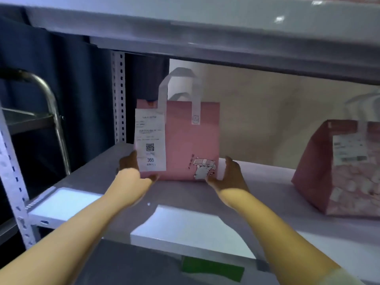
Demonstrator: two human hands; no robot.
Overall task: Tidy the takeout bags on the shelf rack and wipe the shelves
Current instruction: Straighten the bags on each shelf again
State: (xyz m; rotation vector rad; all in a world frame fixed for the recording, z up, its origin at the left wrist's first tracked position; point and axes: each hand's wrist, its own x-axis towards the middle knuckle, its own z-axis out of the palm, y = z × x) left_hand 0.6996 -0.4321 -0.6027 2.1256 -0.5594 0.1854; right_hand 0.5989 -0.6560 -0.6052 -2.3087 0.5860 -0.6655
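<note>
A pink bag (185, 145) stands upright on the grey shelf (185, 202), towards the back and left of the middle, with its two pale handles (178, 83) sticking up just under the shelf above (205, 38). A white receipt (151, 140) hangs down the left of its front, printed with a square code and the number 366, and a small cat drawing (202, 168) sits at the lower right.

The person has a hand at each bottom corner. The left hand (131, 167) holds the lower left corner, thumb hooked across the front edge below the receipt and fingers running up the side. The right hand (228, 175) is flat, its fingers straight up along the bag's right side and its thumb tip touching the front corner.

A second, darker pink bag (345, 171) with its own label stands well apart on the right of the same shelf. A perforated white post (119, 95) rises at the back left, a metal tube frame (51, 103) stands beyond the rack's left end, and a green label (211, 268) sits on the shelf's front edge.
</note>
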